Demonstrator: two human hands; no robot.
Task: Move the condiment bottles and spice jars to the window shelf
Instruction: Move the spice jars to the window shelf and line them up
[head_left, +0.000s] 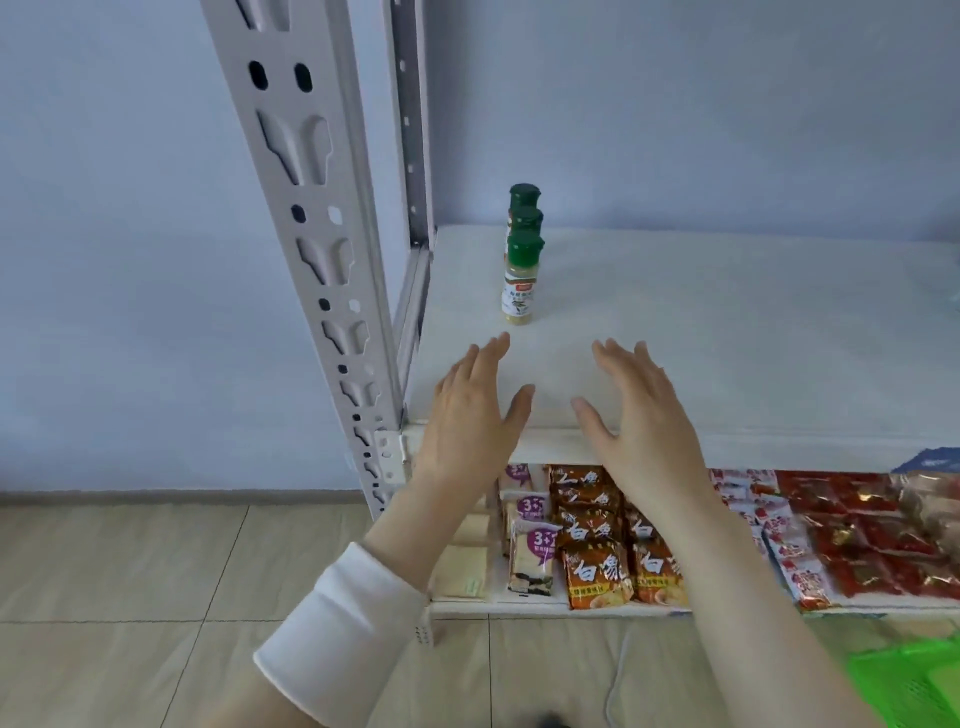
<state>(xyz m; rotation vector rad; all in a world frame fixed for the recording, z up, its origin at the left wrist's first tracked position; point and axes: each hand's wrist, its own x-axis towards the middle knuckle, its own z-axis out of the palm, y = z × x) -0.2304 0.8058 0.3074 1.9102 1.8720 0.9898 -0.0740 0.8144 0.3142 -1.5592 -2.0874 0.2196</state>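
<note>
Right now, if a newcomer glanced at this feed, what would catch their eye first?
The left hand and right hand spread open, empty, over the white shelf's front edge. Behind them, three green-capped spice jars stand in a line running back toward the wall, near the slotted metal upright. Below, orange noodle packets and red snack packets line the lower shelf.

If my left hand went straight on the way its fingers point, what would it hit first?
Probably the nearest green-capped spice jar, front of a row of three on the shelf; depth is hard to judge.
</note>
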